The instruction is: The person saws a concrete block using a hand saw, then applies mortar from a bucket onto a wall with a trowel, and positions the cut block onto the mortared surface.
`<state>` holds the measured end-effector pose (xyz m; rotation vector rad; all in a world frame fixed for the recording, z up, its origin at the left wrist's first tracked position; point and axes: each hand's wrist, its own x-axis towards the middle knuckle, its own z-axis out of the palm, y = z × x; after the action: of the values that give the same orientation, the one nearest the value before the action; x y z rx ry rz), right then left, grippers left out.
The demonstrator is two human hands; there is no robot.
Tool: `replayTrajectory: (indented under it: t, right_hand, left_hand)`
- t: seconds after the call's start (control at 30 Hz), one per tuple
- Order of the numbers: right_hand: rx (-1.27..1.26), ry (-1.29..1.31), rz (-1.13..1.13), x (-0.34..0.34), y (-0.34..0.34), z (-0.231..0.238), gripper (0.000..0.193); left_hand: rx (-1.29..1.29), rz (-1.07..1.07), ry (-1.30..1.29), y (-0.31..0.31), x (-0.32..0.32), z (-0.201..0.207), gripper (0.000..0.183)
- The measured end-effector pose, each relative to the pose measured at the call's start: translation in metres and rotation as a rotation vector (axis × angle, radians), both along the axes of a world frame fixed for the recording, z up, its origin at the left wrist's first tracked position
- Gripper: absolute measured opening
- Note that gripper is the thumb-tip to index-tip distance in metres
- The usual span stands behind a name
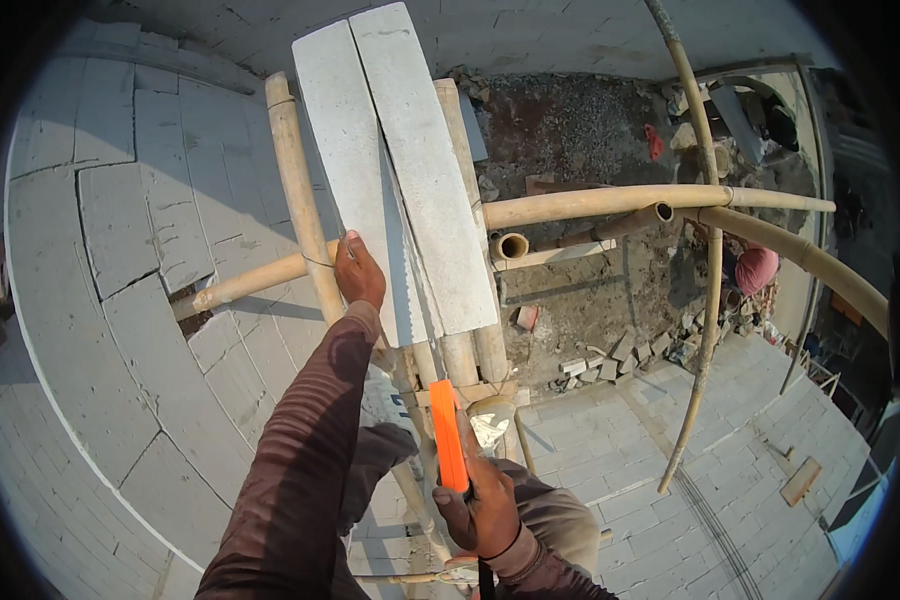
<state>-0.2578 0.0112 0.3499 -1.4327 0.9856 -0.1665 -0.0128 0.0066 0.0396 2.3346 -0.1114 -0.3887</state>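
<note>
Two long pale lightweight concrete blocks lie side by side on bamboo poles, with a narrow gap between them. My left hand grips the outer edge of the left block, thumb on top and the other fingers mostly hidden. Closed around the orange handle of a handsaw, my right hand is just below the near ends of the blocks. The saw's thin blade, seen almost edge-on, runs away from the handle along the gap. A toothed shadow falls on the left block.
Bamboo scaffold poles cross to the right, and an upright pole stands beyond. At left rises a grey block wall. Far below are rubble pieces, gravelly ground and a person in pink. A wood scrap lies at lower right.
</note>
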Motion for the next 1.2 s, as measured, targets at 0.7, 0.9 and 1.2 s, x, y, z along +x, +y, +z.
replayTrajectory:
  t: [0.7, 0.9, 1.2]
  right_hand:
    - [0.173, 0.096, -0.04, 0.006, -0.025, 0.01, 0.078]
    - [0.221, 0.196, 0.008, -0.004, -0.01, -0.015, 0.069]
    - [-0.006, 0.098, 0.085, -0.004, -0.017, -0.016, 0.066]
  left_hand:
    - [-0.756, 1.293, 1.214, 0.059, -0.149, -0.001, 0.131]
    - [-0.835, 1.349, 1.134, 0.035, -0.142, 0.0, 0.111]
    - [-0.843, 1.19, 1.031, 0.024, -0.147, 0.012, 0.103]
